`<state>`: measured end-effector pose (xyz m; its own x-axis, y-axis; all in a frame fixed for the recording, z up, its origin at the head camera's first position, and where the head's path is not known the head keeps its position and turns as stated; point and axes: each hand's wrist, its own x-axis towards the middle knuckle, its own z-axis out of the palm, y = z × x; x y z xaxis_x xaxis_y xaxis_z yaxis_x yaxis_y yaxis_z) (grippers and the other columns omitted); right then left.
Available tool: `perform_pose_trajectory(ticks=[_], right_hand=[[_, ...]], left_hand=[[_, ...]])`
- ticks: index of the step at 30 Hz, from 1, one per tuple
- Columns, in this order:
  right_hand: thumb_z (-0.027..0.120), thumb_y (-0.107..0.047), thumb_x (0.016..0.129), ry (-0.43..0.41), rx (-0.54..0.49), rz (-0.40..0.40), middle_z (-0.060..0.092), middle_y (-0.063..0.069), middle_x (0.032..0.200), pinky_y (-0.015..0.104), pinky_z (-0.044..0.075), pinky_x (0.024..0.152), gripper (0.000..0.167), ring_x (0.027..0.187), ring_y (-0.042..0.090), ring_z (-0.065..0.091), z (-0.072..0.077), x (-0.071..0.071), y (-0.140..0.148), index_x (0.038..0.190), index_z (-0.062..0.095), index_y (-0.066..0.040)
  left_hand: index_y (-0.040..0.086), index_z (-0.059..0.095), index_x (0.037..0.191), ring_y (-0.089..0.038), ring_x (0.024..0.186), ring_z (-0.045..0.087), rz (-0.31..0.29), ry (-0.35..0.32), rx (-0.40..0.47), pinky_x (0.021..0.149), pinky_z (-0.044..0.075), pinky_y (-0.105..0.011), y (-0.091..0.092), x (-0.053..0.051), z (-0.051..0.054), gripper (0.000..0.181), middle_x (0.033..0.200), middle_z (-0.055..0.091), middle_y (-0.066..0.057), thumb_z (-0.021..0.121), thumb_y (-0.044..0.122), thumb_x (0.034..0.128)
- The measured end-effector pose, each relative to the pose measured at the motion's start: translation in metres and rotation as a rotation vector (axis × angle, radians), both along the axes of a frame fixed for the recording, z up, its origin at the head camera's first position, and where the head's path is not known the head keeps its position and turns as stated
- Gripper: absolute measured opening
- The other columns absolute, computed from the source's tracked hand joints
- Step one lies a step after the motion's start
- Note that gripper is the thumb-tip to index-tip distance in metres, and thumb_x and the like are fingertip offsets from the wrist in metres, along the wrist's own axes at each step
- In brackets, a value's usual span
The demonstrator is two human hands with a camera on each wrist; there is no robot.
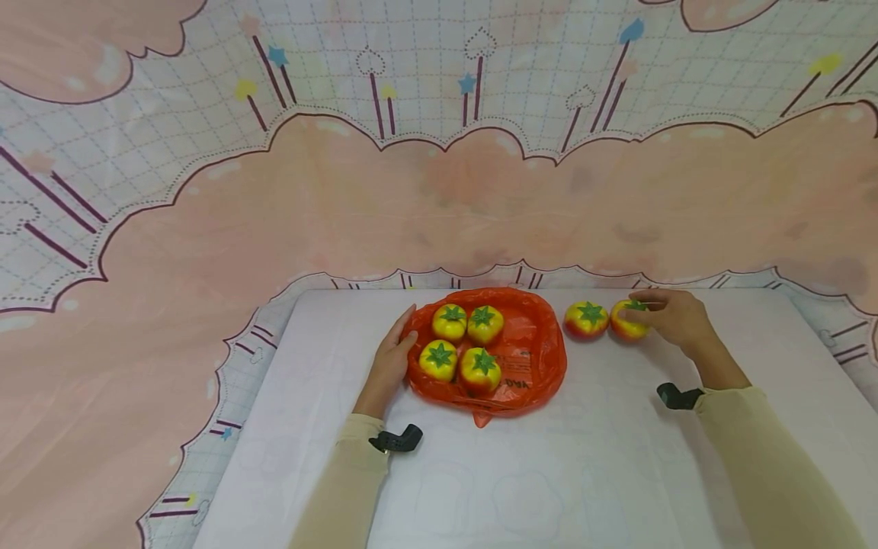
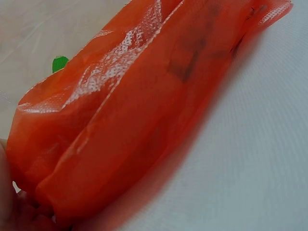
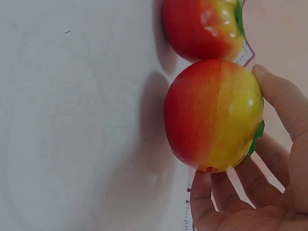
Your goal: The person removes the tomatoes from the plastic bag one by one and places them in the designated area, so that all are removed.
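A red plastic bag (image 1: 535, 358) lies spread open on the table, its rim rolled into a ring. Several red-and-yellow artificial tomatoes (image 1: 481, 371) with green star-shaped leaves sit in its left half. My left hand (image 1: 392, 357) holds the bag's left rim; the left wrist view shows the bag's side (image 2: 130, 115) close up, with most of that hand out of frame. To the right of the bag, my right hand (image 1: 675, 316) grips another tomato (image 3: 214, 115) between thumb and fingers. One more tomato (image 1: 586, 320) stands right beside it, between it and the bag.
The white table (image 1: 521, 473) ends at its back edge just behind the bag and tomatoes. A printed pink-and-white cloth (image 1: 480, 206) hangs behind and beside it. Dark wrist cameras (image 1: 398, 439) are worn on both forearms.
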<state>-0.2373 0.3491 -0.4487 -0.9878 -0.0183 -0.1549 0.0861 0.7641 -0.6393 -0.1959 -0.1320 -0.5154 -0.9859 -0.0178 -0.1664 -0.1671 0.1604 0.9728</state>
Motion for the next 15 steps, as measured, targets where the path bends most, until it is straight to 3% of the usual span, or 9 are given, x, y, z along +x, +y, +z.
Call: perform_pose_trajectory(ticks=[15], right_hand=[[0.07, -0.068, 0.084, -0.018, 0.01, 0.0, 0.05, 0.035, 0.144, 0.062, 0.05, 0.1, 0.086, 0.133, 0.053, 0.045, -0.0065, 0.0003, 0.0018, 0.143, 0.058, -0.006]], left_hand=[[0.044, 0.039, 0.155, -0.018, 0.157, 0.023, -0.008, 0.004, -0.013, 0.129, 0.019, -0.05, -0.0013, -0.0005, -0.0018, 0.049, 0.164, 0.036, 0.013, 0.046, 0.031, 0.1081]])
